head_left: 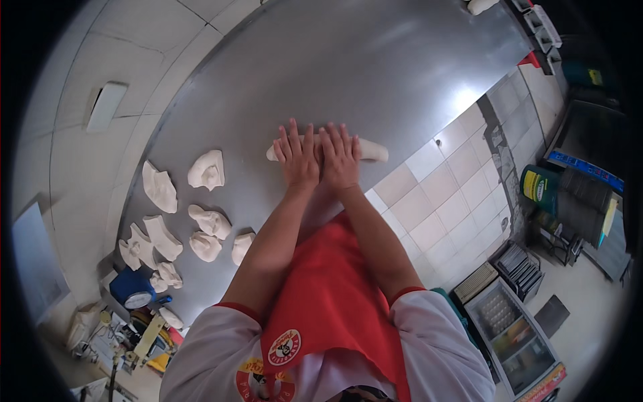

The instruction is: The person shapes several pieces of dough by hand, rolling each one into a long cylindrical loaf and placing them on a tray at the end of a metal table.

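Side by side on a long roll of pale dough point(373, 151), my left hand point(299, 157) and my right hand point(341, 157) lie flat with fingers stretched forward. The roll rests crosswise on a grey metal table point(321, 74), its two ends showing past my hands. Its middle is hidden under my palms. To the left, nearest my left hand, sits a lump of dough point(206, 170). Several more cut dough pieces point(159, 187) are scattered along the table's left side, some touching each other.
A blue scale point(132, 289) stands at the table's lower left corner, near cluttered tools. At the far right corner lies another pale dough piece point(481, 6). A tiled wall point(100, 147) borders the left edge. On the right are a tiled floor point(435, 201) and a glass-fronted case point(512, 335).
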The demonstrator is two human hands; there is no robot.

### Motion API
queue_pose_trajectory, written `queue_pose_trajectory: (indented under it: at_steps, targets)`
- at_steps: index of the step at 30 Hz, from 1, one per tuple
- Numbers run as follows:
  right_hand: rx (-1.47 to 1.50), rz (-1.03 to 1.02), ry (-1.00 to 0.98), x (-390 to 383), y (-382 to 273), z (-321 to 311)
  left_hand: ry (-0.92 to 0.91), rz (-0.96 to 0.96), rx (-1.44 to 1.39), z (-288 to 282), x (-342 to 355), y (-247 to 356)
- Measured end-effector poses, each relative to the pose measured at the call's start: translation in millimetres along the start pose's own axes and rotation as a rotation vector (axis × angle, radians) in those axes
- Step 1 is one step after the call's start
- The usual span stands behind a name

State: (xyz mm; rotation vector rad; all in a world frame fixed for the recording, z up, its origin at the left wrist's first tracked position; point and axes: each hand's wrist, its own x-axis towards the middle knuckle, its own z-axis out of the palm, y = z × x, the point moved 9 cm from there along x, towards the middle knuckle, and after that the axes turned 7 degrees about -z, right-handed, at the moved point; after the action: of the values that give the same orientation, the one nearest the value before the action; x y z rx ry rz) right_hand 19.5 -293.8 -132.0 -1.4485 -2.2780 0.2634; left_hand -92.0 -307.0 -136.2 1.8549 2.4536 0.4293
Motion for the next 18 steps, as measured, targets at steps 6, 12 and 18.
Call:
queue_pose_trajectory:
  at_steps: [6,12,18]
  targets:
    - [-0.085,0.016,-0.010,102.7,44.9,-3.7,0.001,-0.029,0.100,-3.8,105.2,7.3]
    - [-0.044,-0.075,0.074,166.4,48.8,-16.6,-0.006,0.145,-0.119,-0.7,126.8,-34.0]
    - [0.086,-0.103,-0.171,18.4,22.3,-20.5,-0.039,0.092,-0.256,-40.1,1.5,-21.3]
